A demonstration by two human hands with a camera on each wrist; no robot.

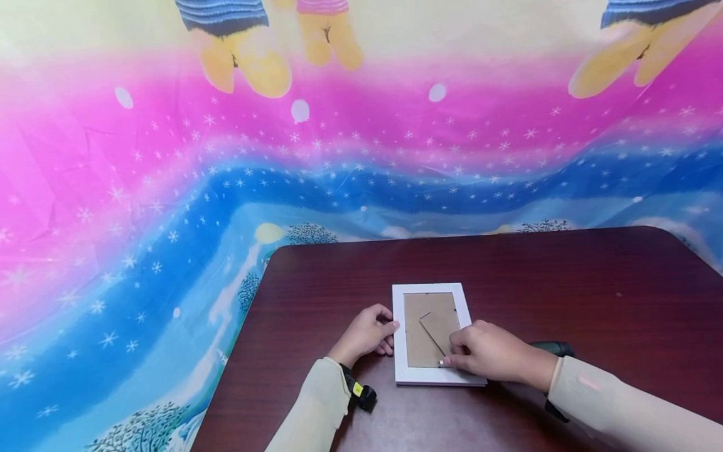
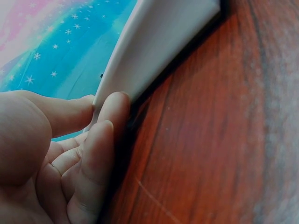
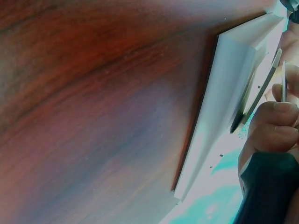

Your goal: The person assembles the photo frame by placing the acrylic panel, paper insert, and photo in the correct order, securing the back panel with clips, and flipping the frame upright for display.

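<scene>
A white picture frame (image 1: 400, 351) with a brown backing (image 1: 420, 339) lies flat on the table. At its left edge, my left hand (image 1: 364, 333) pinches the rim; the left wrist view has the thumb and fingertips of that hand (image 2: 70, 144) against the frame's side (image 2: 149, 46). My right hand (image 1: 491, 351), above the lower right corner, grips a tool with a dark green handle (image 3: 268, 186) and a thin metal shaft (image 3: 283, 84). A thin bent dark strip (image 1: 433, 337) slants over the backing, its lower end by the right fingertips.
The dark red-brown table (image 1: 316, 282) has rounded far corners. Behind it hangs a colourful cloth (image 1: 361, 125) with snowflakes and trees. Small dark tabs stand along the frame's inner edge. A black wrist device (image 1: 364, 397) sits on the left wrist.
</scene>
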